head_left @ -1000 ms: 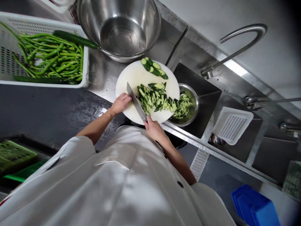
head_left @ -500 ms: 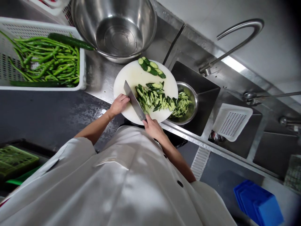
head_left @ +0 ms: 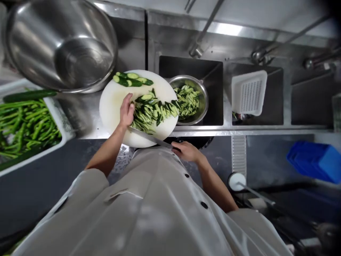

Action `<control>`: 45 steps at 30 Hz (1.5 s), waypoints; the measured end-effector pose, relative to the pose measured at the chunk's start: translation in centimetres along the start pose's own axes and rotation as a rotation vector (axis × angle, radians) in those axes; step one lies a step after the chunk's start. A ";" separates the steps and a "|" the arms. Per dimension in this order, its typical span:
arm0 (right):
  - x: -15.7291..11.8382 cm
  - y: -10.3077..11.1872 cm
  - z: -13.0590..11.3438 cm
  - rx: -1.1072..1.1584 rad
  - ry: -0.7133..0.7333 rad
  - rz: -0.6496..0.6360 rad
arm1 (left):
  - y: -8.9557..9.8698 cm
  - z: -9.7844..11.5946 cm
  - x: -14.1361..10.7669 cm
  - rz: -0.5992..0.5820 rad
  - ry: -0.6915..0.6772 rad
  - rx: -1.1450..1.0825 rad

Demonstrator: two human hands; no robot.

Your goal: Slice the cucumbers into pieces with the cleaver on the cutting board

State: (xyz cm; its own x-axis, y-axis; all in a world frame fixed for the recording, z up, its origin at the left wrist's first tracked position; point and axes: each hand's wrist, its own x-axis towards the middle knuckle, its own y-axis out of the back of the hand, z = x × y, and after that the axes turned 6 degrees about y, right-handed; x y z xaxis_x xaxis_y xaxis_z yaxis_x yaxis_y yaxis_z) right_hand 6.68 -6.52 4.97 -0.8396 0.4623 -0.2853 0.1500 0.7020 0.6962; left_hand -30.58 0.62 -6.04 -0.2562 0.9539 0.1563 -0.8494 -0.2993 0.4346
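My right hand grips the handle of a kitchen knife, whose blade reaches left across the near edge of a round white cutting board. Against the left side of a pile of cut cucumber strips rests my left hand, fingers extended and thumb apart. Thicker cucumber slices lie along the board's far edge. To the right, a steel bowl holds more cucumber strips, and the pile on the board runs up to its rim.
A large steel basin stands back left. Below it, a white basket holds long green peppers and a whole cucumber. Sinks line the right, one with a white perforated basket. Blue bins sit on the floor.
My left hand has moved from the knife blade to the strips' left side. The knife has swung toward me, to the board's near edge. The camera view has turned and shifted right.
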 end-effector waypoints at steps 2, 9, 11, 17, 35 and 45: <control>0.7 0.2 1.0 0.015 -0.013 0.062 | -0.7 0.3 2.0 -0.114 -0.058 0.031; 0.0 4.0 6.0 0.075 -0.025 0.148 | -5.8 2.4 7.5 -0.325 -0.145 0.114; -0.5 5.7 7.7 0.100 -0.041 0.160 | -8.3 3.2 9.3 -0.348 -0.149 0.118; -2.4 10.8 13.9 0.159 -0.242 0.179 | -18.5 6.0 16.3 -0.375 -0.088 0.024; 4.5 3.6 3.0 0.362 -0.006 -0.052 | -17.7 18.5 25.3 -0.513 0.022 -0.019; 4.6 6.2 9.8 0.341 -0.449 0.373 | -3.2 12.1 12.3 -0.192 -0.026 -0.025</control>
State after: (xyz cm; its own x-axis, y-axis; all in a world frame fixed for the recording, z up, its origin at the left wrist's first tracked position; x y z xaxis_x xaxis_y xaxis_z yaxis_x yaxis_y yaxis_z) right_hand 8.88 5.27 1.55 -0.4118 0.8355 -0.3637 0.6060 0.5492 0.5755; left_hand -25.49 13.08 5.21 -0.0772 0.9924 0.0953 -0.8926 -0.1114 0.4368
